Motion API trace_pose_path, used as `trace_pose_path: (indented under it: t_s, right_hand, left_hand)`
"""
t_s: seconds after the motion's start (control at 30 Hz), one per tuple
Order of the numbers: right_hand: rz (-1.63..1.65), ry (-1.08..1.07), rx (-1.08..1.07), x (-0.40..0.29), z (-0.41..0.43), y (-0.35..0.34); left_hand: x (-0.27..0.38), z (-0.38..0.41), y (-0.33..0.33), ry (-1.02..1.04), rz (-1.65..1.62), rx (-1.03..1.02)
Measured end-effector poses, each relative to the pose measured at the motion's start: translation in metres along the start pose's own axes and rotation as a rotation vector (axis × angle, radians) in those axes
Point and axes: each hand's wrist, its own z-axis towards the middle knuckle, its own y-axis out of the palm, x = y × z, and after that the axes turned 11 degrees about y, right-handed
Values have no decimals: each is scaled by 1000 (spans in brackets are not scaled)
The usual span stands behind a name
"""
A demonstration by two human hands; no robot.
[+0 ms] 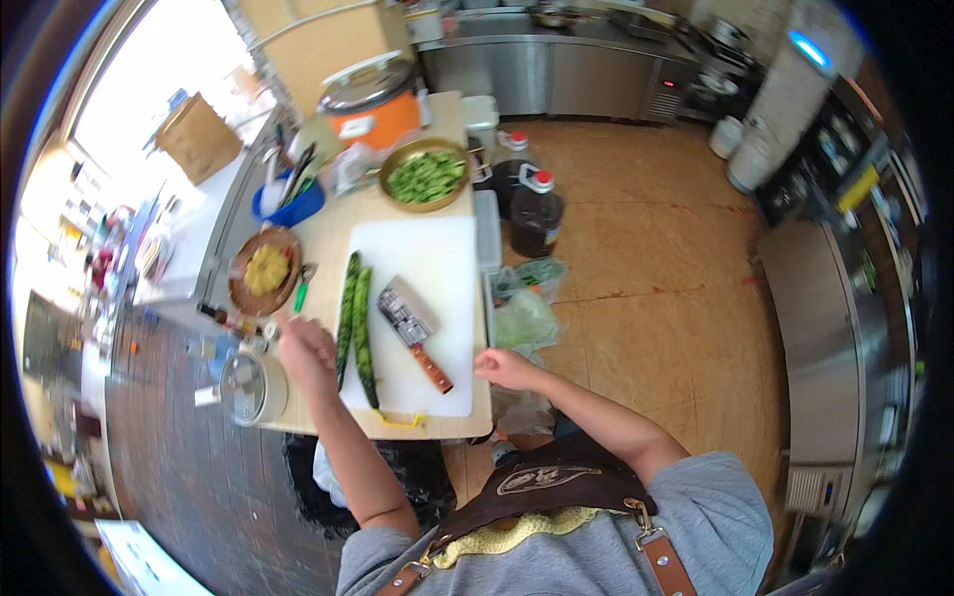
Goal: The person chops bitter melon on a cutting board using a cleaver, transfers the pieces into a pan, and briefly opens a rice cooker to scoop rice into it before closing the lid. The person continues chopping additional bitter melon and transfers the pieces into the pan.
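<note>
A white cutting board (455, 253) lies on the pale wooden table (313, 238). Two long green cucumbers (361, 320) rest side by side along its left part. To their right lies a cleaver (414, 324) with a wooden handle, untouched. My left hand (307, 350) hovers left of the cucumbers, fingers curled; whether it holds anything is unclear. At the board's right edge is my right hand (503, 369), its fingers curled closed with nothing seen in them. Chopped green pieces fill a brass-coloured pan (386, 179) beyond the board. A green-handled peeler (302, 294) lies left of the board.
A woven bowl (242, 298) with yellow food, a blue utensil tub (291, 212) and a glass-lidded container (276, 387) line the table's left side. An orange cooker (380, 119) stands at the back. Dark jugs (536, 220) and plastic bags (529, 320) are by the right side.
</note>
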Motion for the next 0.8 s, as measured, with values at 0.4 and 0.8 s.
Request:
trace_pose_path:
  t_s: [0.4,0.8]
  right_hand:
    - [-198,494,351,295,-146,-201]
    - [442,793,646,462,-358,-308]
  left_hand:
    - [-217,-24,243,-666,-283,11]
    - [-526,-236,410,-986,978,-1464]
